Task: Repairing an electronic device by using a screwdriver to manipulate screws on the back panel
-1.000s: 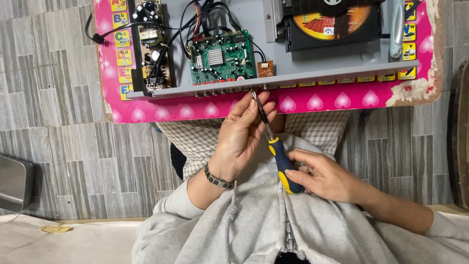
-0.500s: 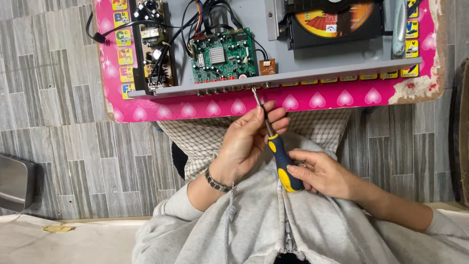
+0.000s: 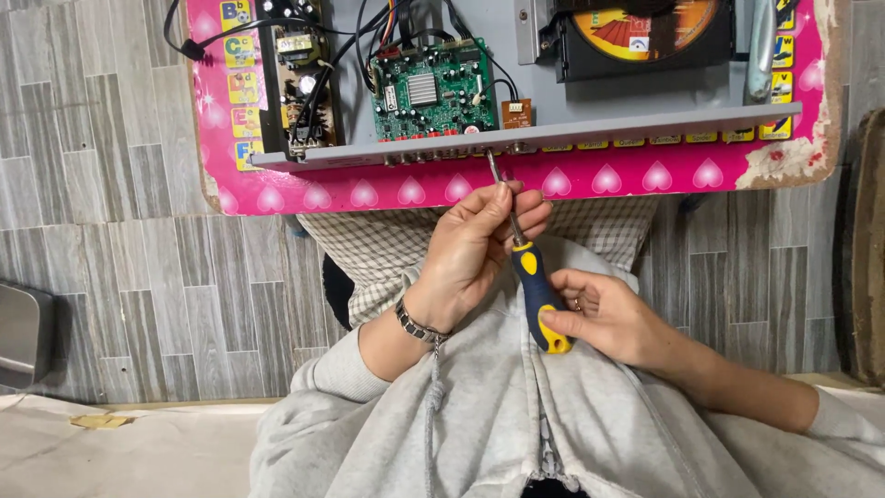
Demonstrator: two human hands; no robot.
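At far left, grey wood-look floor tiles [image 3: 101, 184] fill the frame. Across the top lies a pink tray table [image 3: 590, 180] carrying an opened grey metal chassis [image 3: 645, 101]; upper centre on it sits a green circuit board [image 3: 433, 88], with a disc drive [image 3: 645, 32] to its right. At centre, the left hand [image 3: 470, 254] pinches the metal shaft of a blue and yellow screwdriver [image 3: 539, 295], whose tip meets the chassis's front edge. Right of centre, the right hand [image 3: 608, 318] is closed around the handle's yellow end. A grey hoodie [image 3: 516, 433] fills the bottom.
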